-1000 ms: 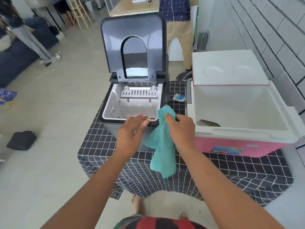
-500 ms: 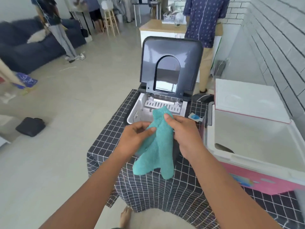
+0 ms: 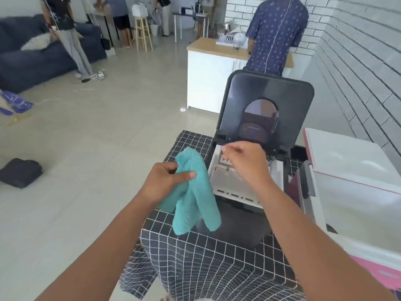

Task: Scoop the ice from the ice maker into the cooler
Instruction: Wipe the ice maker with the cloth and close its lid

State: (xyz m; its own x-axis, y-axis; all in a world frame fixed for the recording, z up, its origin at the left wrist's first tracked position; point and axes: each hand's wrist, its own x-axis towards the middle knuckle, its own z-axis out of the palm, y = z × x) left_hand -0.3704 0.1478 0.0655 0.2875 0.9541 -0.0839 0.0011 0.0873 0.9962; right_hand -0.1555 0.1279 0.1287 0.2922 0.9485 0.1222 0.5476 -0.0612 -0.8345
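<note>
The ice maker (image 3: pixel 245 187) stands on the desk (image 3: pixel 201 261), which is draped in a black grid-patterned cloth, with its dark lid (image 3: pixel 265 109) raised upright. Left of the ice maker, the left hand (image 3: pixel 167 181) pinches a teal towel (image 3: pixel 193 192) between thumb and fingers; the towel hangs in 2 folds below that grip. The right hand (image 3: pixel 245 164) hovers over the ice maker's white inner basket, fingers loosely curled and holding nothing. Right of the ice maker sits the cooler (image 3: pixel 355 192), white inside with a pink shell, its lid open. No ice can be made out in either.
</note>
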